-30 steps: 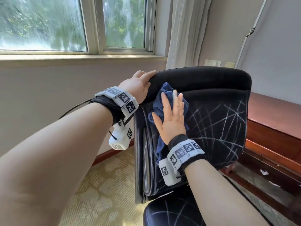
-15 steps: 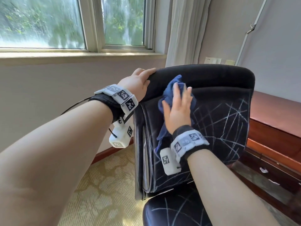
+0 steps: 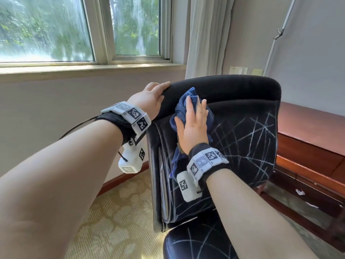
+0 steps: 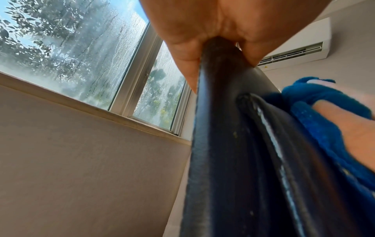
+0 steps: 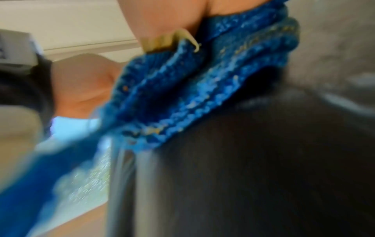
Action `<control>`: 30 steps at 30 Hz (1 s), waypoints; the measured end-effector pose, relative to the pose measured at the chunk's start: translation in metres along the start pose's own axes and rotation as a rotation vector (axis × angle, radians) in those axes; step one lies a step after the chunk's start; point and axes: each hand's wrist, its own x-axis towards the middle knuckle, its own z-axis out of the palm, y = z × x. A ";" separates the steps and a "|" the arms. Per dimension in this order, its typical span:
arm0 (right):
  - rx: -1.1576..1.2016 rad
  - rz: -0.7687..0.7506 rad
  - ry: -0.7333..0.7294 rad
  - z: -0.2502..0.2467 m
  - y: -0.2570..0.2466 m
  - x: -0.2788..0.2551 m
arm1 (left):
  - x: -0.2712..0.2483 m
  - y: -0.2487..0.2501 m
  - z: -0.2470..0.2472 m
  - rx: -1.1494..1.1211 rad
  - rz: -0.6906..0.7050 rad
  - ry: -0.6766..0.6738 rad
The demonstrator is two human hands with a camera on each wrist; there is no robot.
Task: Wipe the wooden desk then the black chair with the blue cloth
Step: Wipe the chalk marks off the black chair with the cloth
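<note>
The black chair (image 3: 242,128) stands in front of me, its backrest crossed by white scratch lines. My left hand (image 3: 149,98) grips the backrest's top left corner, thumb and fingers curled round the edge (image 4: 219,52). My right hand (image 3: 194,120) lies flat with straight fingers on the blue cloth (image 3: 188,98), pressing it against the upper left of the backrest. The cloth (image 5: 182,96) bunches under the palm and a tail hangs down. In the left wrist view the cloth (image 4: 316,102) shows beside the chair's side edge (image 4: 223,144). The wooden desk (image 3: 308,131) sits to the right behind the chair.
A window (image 3: 74,28) and its sill fill the wall at left, with a curtain (image 3: 205,34) beside them. Patterned carpet (image 3: 115,221) lies below the chair. Bits of white litter (image 3: 300,192) lie on the floor under the desk. An air conditioner (image 4: 294,44) hangs on the wall.
My right hand has slid the blue cloth up the backrest toward its top edge and a little rightward. The left hand has kept its grip on the chair's corner.
</note>
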 end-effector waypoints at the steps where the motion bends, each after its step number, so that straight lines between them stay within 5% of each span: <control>1: 0.023 0.048 0.031 -0.003 0.003 0.006 | 0.000 0.000 0.000 0.004 0.002 0.002; 6: 0.103 0.193 0.113 -0.001 0.010 -0.012 | -0.001 -0.002 -0.001 0.019 0.026 -0.011; 13: 0.024 -0.013 -0.059 0.006 0.007 -0.032 | -0.001 -0.001 -0.003 0.088 0.096 -0.058; 18: 0.044 0.240 0.066 -0.019 0.028 0.004 | 0.008 -0.001 -0.006 0.332 0.191 -0.111; 23: -0.068 0.215 -0.179 -0.016 0.030 -0.033 | 0.019 0.017 -0.002 0.599 0.279 -0.218; 30: -0.091 0.153 -0.087 -0.022 0.047 0.005 | 0.019 0.022 0.018 0.658 0.256 -0.067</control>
